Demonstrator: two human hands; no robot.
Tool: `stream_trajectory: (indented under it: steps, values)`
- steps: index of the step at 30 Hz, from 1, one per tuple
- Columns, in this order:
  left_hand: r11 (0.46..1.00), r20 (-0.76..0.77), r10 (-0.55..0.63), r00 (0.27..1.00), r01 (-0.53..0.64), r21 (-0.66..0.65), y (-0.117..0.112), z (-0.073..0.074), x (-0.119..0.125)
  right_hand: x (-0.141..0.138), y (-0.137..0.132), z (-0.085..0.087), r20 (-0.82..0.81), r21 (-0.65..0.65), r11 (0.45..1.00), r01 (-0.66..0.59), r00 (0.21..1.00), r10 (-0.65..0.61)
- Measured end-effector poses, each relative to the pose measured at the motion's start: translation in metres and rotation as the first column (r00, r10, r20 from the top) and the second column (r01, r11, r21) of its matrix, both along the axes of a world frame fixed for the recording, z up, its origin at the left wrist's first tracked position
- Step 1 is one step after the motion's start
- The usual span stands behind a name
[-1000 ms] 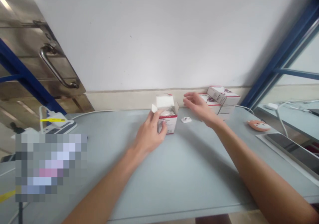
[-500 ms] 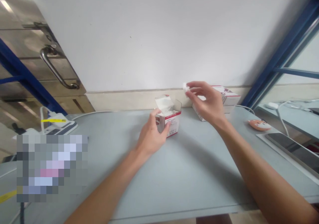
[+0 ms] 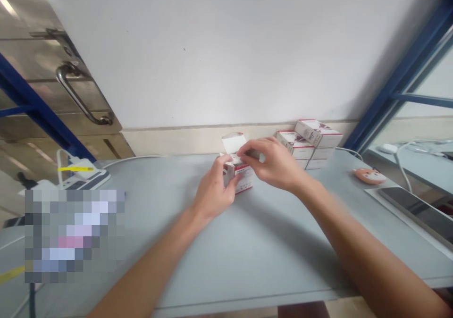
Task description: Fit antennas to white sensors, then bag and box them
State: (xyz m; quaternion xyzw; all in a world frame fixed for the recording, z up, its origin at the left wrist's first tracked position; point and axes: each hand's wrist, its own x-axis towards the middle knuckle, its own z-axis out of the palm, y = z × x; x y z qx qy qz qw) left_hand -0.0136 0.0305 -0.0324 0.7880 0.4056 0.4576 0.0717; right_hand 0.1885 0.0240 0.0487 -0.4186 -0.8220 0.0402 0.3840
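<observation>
A small white and red carton (image 3: 243, 178) stands on the grey table (image 3: 226, 247) near the back wall, its top flap (image 3: 232, 142) raised. My left hand (image 3: 214, 190) is wrapped round the carton's left side and steadies it. My right hand (image 3: 272, 163) hovers over the carton's open top, fingers pinched together at the opening; whatever they hold is hidden.
A stack of similar white and red boxes (image 3: 309, 143) sits at the back right by the wall. An orange round object (image 3: 368, 176) and a dark tablet (image 3: 414, 212) lie at the right. A white device with a yellow tag (image 3: 79, 174) sits at the left.
My right hand picked a small white piece off the table, lifted it, then came down to the carton's open top. My left hand stayed on the carton.
</observation>
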Motion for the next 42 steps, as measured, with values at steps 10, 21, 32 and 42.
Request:
stream_trajectory:
  steps: [10,21,32,42]
  values:
    - [0.999,-0.161,0.014,0.987,-0.022,-0.043,-0.011,0.018,0.004,0.012,0.002,-0.003,0.095,0.217,0.976,-0.002,0.995,-0.02]
    - [0.99,-0.14,0.047,0.989,-0.065,-0.128,-0.013,0.018,0.006,0.029,0.005,-0.001,0.269,0.183,0.983,-0.017,0.963,-0.033]
    - [0.982,0.136,-0.04,0.99,0.064,-0.177,-0.003,0.003,0.006,0.028,0.01,-0.015,0.015,-0.018,0.999,-0.045,0.999,0.046]
    - [0.976,0.111,-0.112,0.987,0.131,-0.176,0.005,0.008,-0.003,0.02,0.025,-0.032,-0.425,-0.276,0.898,-0.342,0.881,0.205]
